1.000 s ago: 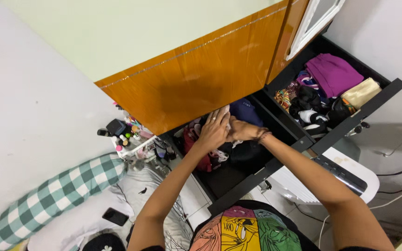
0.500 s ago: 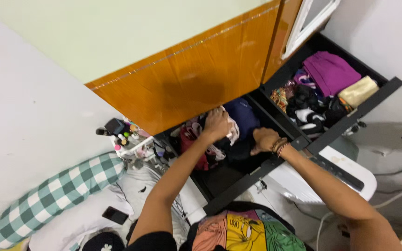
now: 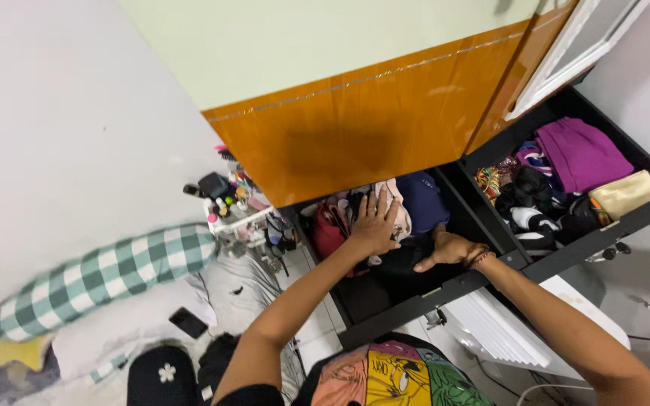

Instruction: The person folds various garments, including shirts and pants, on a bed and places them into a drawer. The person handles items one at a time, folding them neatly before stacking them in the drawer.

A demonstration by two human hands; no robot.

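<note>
An open black drawer (image 3: 415, 297) under an orange cabinet front (image 3: 370, 143) holds folded clothes. My left hand (image 3: 375, 223) lies flat, fingers spread, on a pale garment (image 3: 398, 207) between a red item (image 3: 329, 229) and a navy folded piece (image 3: 423, 201). My right hand (image 3: 449, 249) presses down on dark black clothing (image 3: 404, 259) near the drawer's front edge, fingers bent, wearing a bracelet at the wrist.
A second open drawer (image 3: 626, 218) to the right holds purple (image 3: 581, 154), cream (image 3: 624, 192) and black clothes. A small rack of bottles (image 3: 227, 199) stands left. A green checked pillow (image 3: 107, 274), a phone (image 3: 188, 322) and a white appliance (image 3: 520, 331) lie below.
Both hands were joined over the clothes. They have separated: the left stays flat on the pale garment, the right has dropped to the dark clothing at the drawer's front.
</note>
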